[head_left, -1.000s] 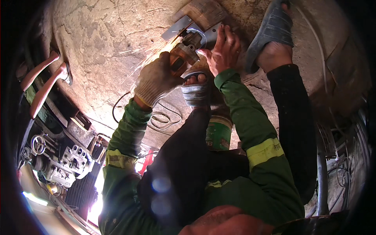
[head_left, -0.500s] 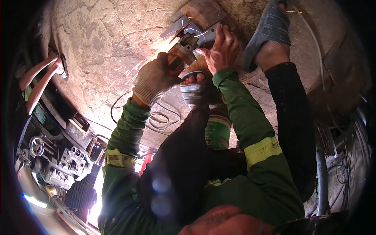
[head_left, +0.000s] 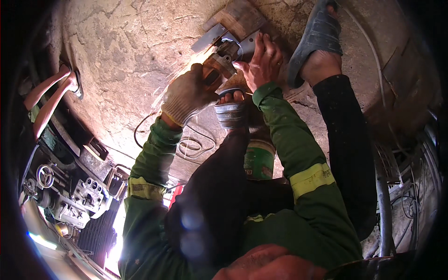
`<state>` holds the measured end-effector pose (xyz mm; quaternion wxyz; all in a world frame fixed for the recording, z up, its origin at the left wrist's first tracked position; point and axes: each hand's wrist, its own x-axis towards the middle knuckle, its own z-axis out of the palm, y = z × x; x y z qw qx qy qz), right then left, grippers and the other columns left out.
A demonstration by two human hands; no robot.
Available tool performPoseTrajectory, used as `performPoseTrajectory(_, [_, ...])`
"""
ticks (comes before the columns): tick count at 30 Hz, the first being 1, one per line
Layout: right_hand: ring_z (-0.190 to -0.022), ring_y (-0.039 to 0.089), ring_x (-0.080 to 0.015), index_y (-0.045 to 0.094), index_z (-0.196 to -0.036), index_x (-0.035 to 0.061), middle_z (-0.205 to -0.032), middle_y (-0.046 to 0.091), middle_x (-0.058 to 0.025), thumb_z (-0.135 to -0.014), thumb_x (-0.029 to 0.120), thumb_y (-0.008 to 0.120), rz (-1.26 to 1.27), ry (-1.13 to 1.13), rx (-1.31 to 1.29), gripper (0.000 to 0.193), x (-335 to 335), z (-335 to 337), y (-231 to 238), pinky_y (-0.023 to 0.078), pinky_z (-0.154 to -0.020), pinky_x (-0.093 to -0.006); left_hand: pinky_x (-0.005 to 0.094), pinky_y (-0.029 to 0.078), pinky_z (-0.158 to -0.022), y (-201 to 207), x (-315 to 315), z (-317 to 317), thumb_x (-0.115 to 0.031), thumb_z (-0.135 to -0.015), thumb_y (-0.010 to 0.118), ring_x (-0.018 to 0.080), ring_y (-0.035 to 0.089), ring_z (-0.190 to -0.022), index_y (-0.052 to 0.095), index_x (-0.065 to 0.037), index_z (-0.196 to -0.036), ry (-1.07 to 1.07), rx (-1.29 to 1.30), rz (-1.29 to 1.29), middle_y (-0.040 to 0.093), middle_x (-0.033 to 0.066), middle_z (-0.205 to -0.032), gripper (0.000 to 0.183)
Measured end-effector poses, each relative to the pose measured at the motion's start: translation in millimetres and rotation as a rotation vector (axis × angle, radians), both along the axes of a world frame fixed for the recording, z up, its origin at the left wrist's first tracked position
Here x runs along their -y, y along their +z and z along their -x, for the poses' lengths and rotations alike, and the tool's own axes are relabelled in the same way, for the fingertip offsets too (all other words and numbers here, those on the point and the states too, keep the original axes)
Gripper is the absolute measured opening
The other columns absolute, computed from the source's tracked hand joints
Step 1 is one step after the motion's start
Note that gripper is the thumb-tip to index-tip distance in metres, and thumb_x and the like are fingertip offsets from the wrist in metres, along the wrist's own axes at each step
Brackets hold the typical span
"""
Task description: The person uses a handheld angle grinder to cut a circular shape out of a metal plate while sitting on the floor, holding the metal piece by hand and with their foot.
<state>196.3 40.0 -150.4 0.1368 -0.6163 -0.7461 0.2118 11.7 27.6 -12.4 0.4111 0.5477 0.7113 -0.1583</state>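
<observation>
My left hand (head_left: 188, 93), in a pale knitted work glove, is closed around the body of an angle grinder (head_left: 219, 64). Sparks stream from the grinder toward the lower left, and its disc is mostly hidden at the bright cut. The work is a flat grey metal plate, showing as a left part (head_left: 208, 37) and a right part (head_left: 250, 45) on either side of the tool. My bare right hand (head_left: 265, 65) lies on the right part with fingers stretched out and thumb spread toward the grinder. Beneath the plate's far side is a brownish metal slab (head_left: 242, 19).
My sandalled feet flank the work, the left (head_left: 232, 112) just below the grinder, the right (head_left: 317, 46) beside my right hand. A coiled cable (head_left: 196, 144) lies on the rough floor. A green bucket (head_left: 259, 161) stands nearby. Machinery (head_left: 74, 200) and another person's legs (head_left: 56, 98) are at left.
The grinder and my left hand have shifted slightly right and down, and the disc is less visible. My right hand has dropped slightly while staying on the plate. Sparks now fall more steeply.
</observation>
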Motion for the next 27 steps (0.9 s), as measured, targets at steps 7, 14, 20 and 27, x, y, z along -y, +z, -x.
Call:
performPoseTrajectory(7, [-0.13, 0.037, -0.0347, 0.041, -0.149, 0.0073, -0.147, 0.037, -0.0112, -0.065, 0.048, 0.09, 0.011, -0.01, 0.026, 0.105, 0, 0, -1, 0.036, -0.111, -0.0478, 0.0507, 0.056, -0.073, 5, -7, -4, -0.041, -0.069, 0.085, 0.0432, 0.07, -0.085, 0.053, 0.0, -0.11, 0.003, -0.001, 0.009, 0.07, 0.0242, -0.087, 0.066])
performPoseTrajectory(14, [-0.13, 0.036, -0.0346, 0.04, -0.15, 0.0075, -0.147, 0.037, -0.0117, -0.064, 0.049, 0.09, 0.039, -0.013, 0.032, 0.107, -1, 2, 2, 0.034, -0.112, -0.047, 0.052, 0.055, -0.07, -9, 13, 12, -0.034, -0.064, 0.088, 0.0456, 0.068, -0.084, 0.048, -0.006, -0.117, -0.042, 0.007, -0.018, 0.069, 0.0227, -0.09, 0.072])
performPoseTrajectory(20, [-0.13, 0.036, -0.0347, 0.04, -0.15, 0.007, -0.147, 0.036, -0.0118, -0.064, 0.046, 0.091, 0.027, -0.015, 0.026, 0.107, 0, -1, 2, 0.034, -0.112, -0.0475, 0.0519, 0.055, -0.072, 1, 10, 13, -0.035, -0.063, 0.088, 0.0462, 0.068, -0.087, 0.05, -0.005, -0.117, -0.002, -0.02, 0.053, 0.069, 0.0245, -0.093, 0.073])
performPoseTrajectory(27, [-0.132, 0.035, -0.0352, 0.039, -0.15, 0.006, -0.148, 0.036, -0.0127, -0.064, 0.043, 0.092, 0.017, -0.001, -0.01, 0.108, 0, -1, -1, 0.034, -0.112, -0.048, 0.0514, 0.056, -0.075, 10, -6, 3, -0.038, -0.067, 0.086, 0.0448, 0.069, -0.09, 0.053, -0.004, -0.113, 0.038, -0.011, 0.082, 0.07, 0.0248, -0.091, 0.066])
